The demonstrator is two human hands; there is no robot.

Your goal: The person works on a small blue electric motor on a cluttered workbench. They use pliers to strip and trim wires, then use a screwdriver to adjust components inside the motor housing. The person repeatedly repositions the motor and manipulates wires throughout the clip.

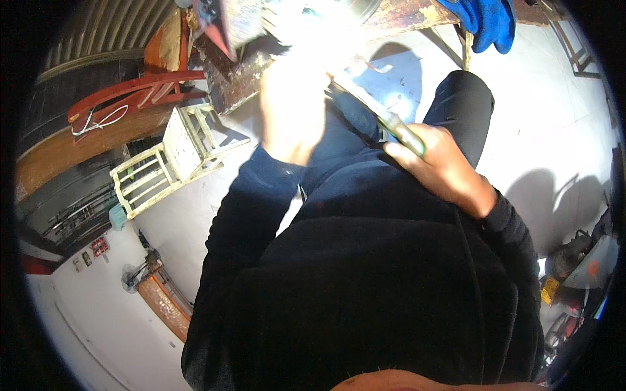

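My right hand (440, 163) is closed around the greenish handle (405, 135) of a long, narrow tool. The tool's pale, straight shaft (358, 94) slants up and left toward the glare at the table's edge; its exact kind is unclear. My left hand (293, 107) reaches forward to the worn wooden table (228, 85). Strong light washes out its fingers, so whatever they touch or hold cannot be made out. Just beyond the left hand, a blurred reddish and grey object (231, 29) stands over the table.
Blue gloves (482, 23) hang over the table's far right edge. To the left are a cream-painted wooden chair (186, 143) and a red wooden piece (137, 98) with a white cord. A wooden bench (163, 303) and a fan (130, 278) stand at lower left. Assorted items (574, 260) lie at right.
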